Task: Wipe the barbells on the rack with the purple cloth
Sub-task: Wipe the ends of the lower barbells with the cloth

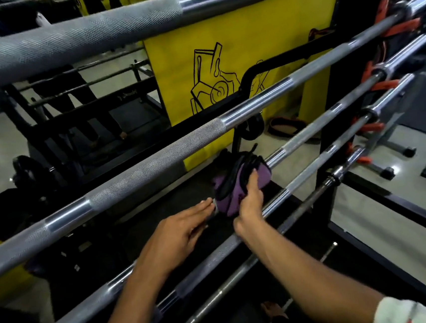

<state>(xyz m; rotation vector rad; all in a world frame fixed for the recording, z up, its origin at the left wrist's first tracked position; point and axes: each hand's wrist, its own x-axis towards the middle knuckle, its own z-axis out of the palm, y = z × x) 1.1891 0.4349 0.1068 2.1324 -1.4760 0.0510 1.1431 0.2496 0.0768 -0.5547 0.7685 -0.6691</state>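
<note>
right hand point(248, 204) fingers pinching purple cloth point(231, 185) round diagonal barbell point(315, 125); left hand point(179, 229) fingers straight.

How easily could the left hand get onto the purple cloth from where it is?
Probably easily. The left hand lies open with its fingertips right beside the purple cloth, which the right hand grips around a barbell. Nothing sits between them; only the right hand's grip covers part of the cloth.

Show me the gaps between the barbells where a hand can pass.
Wide gap between the top barbell and second barbell, left of the yellow panel. Crowded lower down, where the right hand grips the purple cloth beside the left hand.
</note>
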